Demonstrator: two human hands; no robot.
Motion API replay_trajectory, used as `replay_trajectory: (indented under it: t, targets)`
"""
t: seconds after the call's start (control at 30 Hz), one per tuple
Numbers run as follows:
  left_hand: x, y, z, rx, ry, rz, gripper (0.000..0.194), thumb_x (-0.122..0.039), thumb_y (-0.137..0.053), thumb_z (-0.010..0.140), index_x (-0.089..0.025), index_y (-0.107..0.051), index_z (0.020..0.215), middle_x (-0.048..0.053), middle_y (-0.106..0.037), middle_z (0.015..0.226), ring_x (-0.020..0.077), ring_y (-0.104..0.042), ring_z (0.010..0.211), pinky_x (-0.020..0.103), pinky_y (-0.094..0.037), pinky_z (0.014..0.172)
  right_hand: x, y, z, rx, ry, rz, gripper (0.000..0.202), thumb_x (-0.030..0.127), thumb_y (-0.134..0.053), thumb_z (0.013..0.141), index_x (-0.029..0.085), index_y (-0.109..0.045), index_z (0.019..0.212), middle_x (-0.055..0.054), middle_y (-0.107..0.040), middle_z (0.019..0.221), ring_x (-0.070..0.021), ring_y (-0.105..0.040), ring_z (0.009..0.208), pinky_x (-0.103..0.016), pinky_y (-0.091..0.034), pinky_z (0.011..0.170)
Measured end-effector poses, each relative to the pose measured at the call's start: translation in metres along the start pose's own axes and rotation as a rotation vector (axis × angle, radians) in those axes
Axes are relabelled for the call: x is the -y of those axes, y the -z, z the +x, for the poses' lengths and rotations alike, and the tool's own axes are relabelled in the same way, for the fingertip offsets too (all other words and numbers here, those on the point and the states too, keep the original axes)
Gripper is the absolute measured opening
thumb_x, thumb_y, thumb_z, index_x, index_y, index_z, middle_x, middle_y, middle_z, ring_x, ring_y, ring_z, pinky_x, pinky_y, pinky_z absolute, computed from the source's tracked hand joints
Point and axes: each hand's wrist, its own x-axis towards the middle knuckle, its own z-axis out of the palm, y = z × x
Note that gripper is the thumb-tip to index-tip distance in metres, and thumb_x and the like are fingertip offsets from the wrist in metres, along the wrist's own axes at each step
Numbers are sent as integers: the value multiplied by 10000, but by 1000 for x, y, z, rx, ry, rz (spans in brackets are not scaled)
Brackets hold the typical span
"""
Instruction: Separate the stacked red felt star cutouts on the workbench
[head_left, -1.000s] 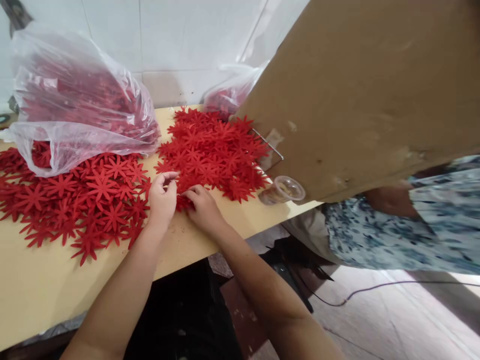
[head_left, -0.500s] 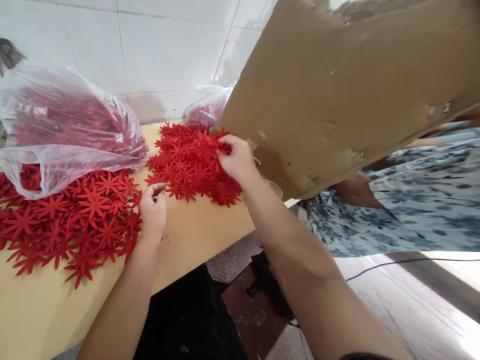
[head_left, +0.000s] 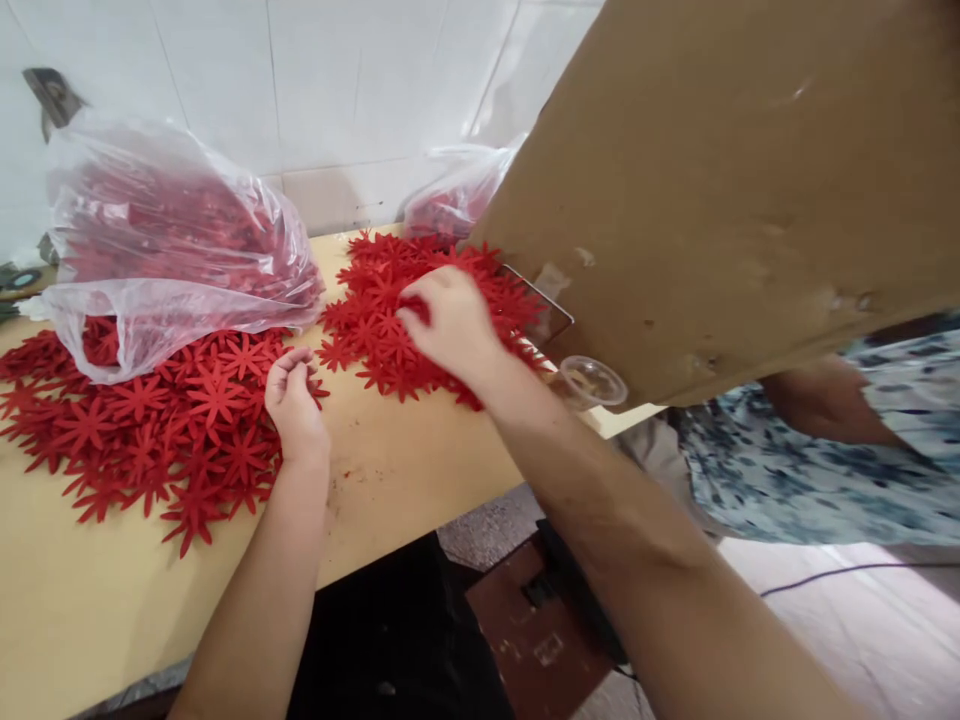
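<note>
My right hand (head_left: 454,320) is over the right-hand heap of red flower-shaped cutouts (head_left: 386,345). Its fingers are curled, with dark red petals of a flower cutout showing between thumb and forefinger. My left hand (head_left: 296,408) hovers at the right edge of the left-hand heap of the same cutouts (head_left: 214,395). Its fingers are bent in towards the thumb; whether anything is inside them is hidden. The cutouts are flat, with several narrow petals, and overlap loosely on the pale yellow table (head_left: 397,470).
A clear plastic bag (head_left: 187,235) full of red pieces rests behind the left heap; a smaller bag (head_left: 457,190) leans at the wall. A large cardboard sheet (head_left: 712,190) slants in from the right. Beside it lie a clear round lid (head_left: 592,382) and another person's patterned clothing (head_left: 795,460).
My right hand has shifted left from the heap's right side to over its middle. My left hand has moved slightly left over the left heap's edge. The whole view has swung a little.
</note>
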Motion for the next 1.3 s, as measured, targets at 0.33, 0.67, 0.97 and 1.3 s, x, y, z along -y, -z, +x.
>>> replay_trajectory:
  t: [0.33, 0.67, 0.97, 1.3]
  targets:
    - [-3, 19, 21, -189, -3, -81, 192, -254, -436, 636, -181, -520, 793, 7, -581, 804, 53, -522, 610, 185, -371, 557, 94, -88, -31, 425, 160, -6, 416, 375, -567, 726, 97, -533, 1034, -181, -531, 1017, -277, -463, 962, -388, -390, 803]
    - [-3, 13, 16, -117, 28, -94, 155, -217, -461, 657, -163, -541, 779, 9, -588, 785, 56, -529, 629, 183, -384, 578, 69, -71, -34, 346, -144, 339, 299, 231, -573, 648, 126, -547, 926, -99, -597, 887, -172, -552, 765, -309, -437, 711]
    - [17, -5, 0, 372, 177, -83, 280, -313, -601, 667, -164, -616, 904, 36, -660, 901, 142, -586, 896, 290, -405, 879, 82, -39, -53, 198, -115, 440, 184, 104, -439, 703, 138, -575, 822, -79, -620, 793, -169, -567, 729, -311, -445, 701]
    - [14, -7, -7, 409, 323, -191, 342, -210, -585, 677, -172, -619, 1014, 68, -652, 1035, 206, -555, 1052, 374, -386, 954, 81, -54, -50, -86, -494, 777, 523, 539, -459, 739, 140, -525, 1071, -146, -535, 1124, -214, -496, 1080, -388, -394, 938]
